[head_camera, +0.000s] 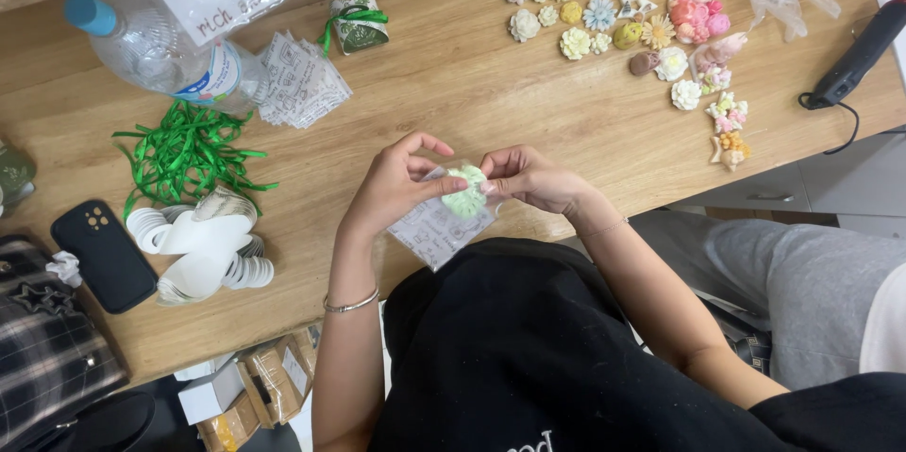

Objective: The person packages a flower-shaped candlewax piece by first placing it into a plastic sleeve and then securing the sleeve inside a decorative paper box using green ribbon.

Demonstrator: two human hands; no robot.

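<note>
Two hands meet over the near edge of the wooden table, and between them we hold a pale green flower-shaped piece at the mouth of a small clear printed bag. Our left hand pinches the bag's upper edge and the flower's left side between thumb and forefinger, while our right hand grips the flower's right side with its fingertips; both are closed on it, neither slack. The bag hangs down toward our lap, seemingly so its opening stays up and the flower can sit in it.

Farther off, at the right, lie rows of small moulded flowers in cream, yellow, blue and pink, spread apart so each can be picked singly. A stack of like printed bags rests near a plastic water bottle, with a tangle of green ribbon and a heap of round white labels just below it. One finished packet tied with green ribbon stands alone. A black phone lies at the left edge, a black glue gun at the right.
</note>
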